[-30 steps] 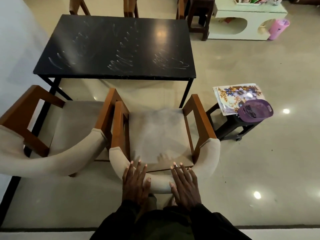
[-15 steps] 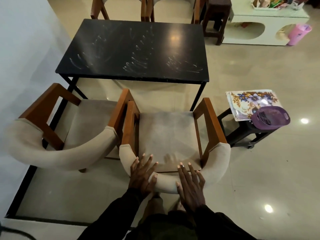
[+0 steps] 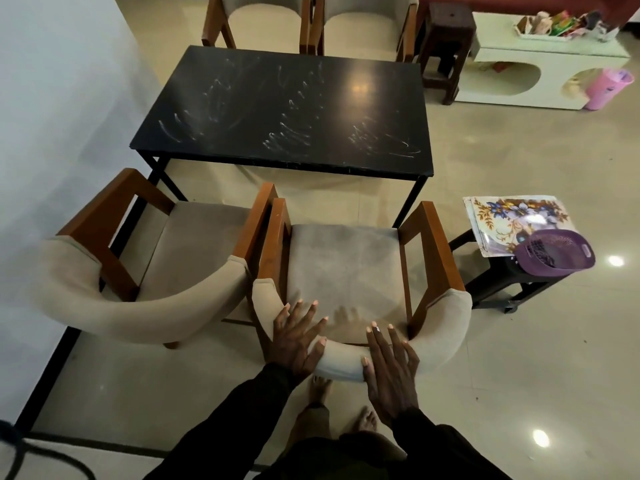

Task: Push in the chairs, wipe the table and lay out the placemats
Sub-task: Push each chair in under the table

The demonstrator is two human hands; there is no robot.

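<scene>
Chair backrest under both hands, left and right flat, fingers spread, palms hidden, forearms cut off

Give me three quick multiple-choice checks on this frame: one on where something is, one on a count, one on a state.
1. Where do the floral placemats lie?
A. on the black rectangular table
B. on the small dark stool right of the table
C. on a chair seat

2. How many beige-cushioned wooden chairs show on the table's near side?
A. one
B. two
C. four

3. What state is the black tabletop in?
A. covered by a cloth
B. set with plates
C. bare, with whitish smears

Answers:
1 B, the placemats rest on the stool beside a purple plastic basket.
2 B, one chair near the wall and one with the left hand and right hand flat on its padded backrest.
3 C, streaks cross the bare top.
</scene>
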